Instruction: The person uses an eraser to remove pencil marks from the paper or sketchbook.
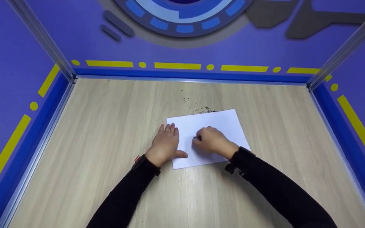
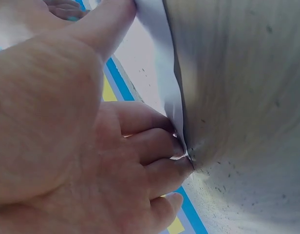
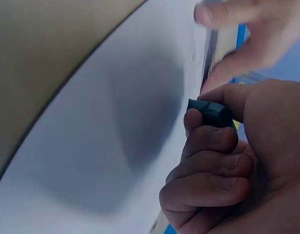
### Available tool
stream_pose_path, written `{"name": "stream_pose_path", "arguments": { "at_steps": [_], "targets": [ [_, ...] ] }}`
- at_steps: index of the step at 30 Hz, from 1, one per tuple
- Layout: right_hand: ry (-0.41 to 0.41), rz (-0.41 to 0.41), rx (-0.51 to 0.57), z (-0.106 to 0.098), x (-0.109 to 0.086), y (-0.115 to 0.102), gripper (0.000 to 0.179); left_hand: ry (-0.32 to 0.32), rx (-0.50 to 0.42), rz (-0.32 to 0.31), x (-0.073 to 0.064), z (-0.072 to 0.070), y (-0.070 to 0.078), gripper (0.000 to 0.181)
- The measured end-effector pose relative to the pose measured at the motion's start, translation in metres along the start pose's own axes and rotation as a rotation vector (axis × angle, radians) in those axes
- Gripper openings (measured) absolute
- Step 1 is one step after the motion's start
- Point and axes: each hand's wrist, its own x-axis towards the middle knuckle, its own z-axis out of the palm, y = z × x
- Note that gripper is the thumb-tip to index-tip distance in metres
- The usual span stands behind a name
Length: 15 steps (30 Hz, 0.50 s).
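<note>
A white sheet of paper lies slightly turned on the wooden table. My left hand rests along its left edge, fingers extended and thumb out over the paper. From the left wrist camera, the fingertips sit right at the paper's edge, which lifts a little there. My right hand is over the middle of the sheet, pinching a small dark eraser between thumb and index finger. The other fingers curl into the palm. Much of the eraser is hidden by the hand in the head view.
Dark crumbs are scattered on the table just beyond the paper's far edge. Blue-purple panels with yellow marks wall off the back and both sides, with metal strips along the table's edges. Black bands circle both wrists.
</note>
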Motion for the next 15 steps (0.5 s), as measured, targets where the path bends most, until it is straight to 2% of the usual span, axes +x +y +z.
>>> {"name": "stream_pose_path", "arguments": {
  "at_steps": [4, 8, 11, 15],
  "targets": [
    [-0.033, -0.032, -0.016, 0.009, 0.011, -0.011, 0.041, 0.004, 0.003, 0.005, 0.0, 0.0, 0.001, 0.121],
    [-0.054, -0.04, -0.001, 0.009, 0.017, -0.009, 0.047, -0.004, 0.013, -0.006, 0.001, 0.0, 0.0, 0.121],
    [-0.066, -0.012, 0.027, 0.003, 0.014, 0.003, 0.048, -0.022, 0.01, -0.014, 0.001, -0.001, 0.001, 0.122],
    [-0.063, 0.057, 0.097, -0.009, 0.002, 0.035, 0.044, -0.042, 0.011, -0.029, 0.001, -0.001, 0.0, 0.122]
  ]
}}
